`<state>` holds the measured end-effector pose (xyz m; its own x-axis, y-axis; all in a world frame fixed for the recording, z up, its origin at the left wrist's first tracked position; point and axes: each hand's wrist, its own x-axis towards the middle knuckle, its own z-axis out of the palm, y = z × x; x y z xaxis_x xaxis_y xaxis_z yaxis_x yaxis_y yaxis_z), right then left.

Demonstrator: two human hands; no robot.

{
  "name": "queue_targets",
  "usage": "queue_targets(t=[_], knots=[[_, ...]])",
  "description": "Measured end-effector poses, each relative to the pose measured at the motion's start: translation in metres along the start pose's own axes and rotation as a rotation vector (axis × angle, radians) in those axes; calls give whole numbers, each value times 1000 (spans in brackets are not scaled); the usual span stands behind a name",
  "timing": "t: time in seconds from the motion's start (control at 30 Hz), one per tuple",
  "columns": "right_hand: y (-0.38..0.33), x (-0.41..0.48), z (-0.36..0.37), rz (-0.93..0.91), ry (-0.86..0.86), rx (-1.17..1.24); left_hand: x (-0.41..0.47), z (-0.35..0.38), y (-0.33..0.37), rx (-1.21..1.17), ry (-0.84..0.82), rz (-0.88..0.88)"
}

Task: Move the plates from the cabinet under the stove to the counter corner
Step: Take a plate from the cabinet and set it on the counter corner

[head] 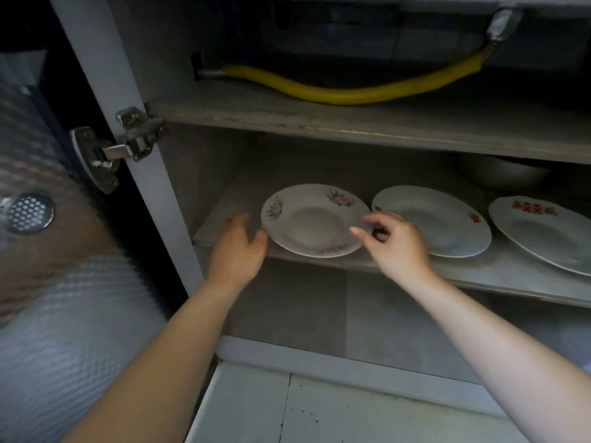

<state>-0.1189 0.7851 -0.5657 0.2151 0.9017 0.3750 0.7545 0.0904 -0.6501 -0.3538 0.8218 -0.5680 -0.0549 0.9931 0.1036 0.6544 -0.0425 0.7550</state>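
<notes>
Three white plates lie in a row on the cabinet's middle shelf (415, 270). The left plate (315, 220) has small flower prints on its rim. My left hand (238, 247) is at that plate's left edge, fingers curled against the rim. My right hand (395, 243) is at its right edge, with thumb and fingers spread and touching the rim. The plate still rests flat on the shelf. The middle plate (441, 222) has red marks and is partly hidden by my right hand. The right plate (543, 231) has a red pattern and is cut off by the frame edge.
A yellow hose (345, 91) runs along the upper shelf. A metal bowl (508, 174) sits behind the plates at the right. The open cabinet door (41, 251) with its hinge (108, 151) stands at the left. The bottom compartment opens below the shelf.
</notes>
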Motion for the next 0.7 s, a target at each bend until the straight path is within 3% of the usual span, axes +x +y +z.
queue_targets(t=[0.23,0.53,0.7], knots=[[-2,2,9,-8,-29,-35,34,22,13,-211,-33,-142],[4,-6,6,-5,-61,-20,15,28,9,-363,-75,-51],[0,-16,3,-5,-72,23,-1,17,-5,-397,-101,-89]])
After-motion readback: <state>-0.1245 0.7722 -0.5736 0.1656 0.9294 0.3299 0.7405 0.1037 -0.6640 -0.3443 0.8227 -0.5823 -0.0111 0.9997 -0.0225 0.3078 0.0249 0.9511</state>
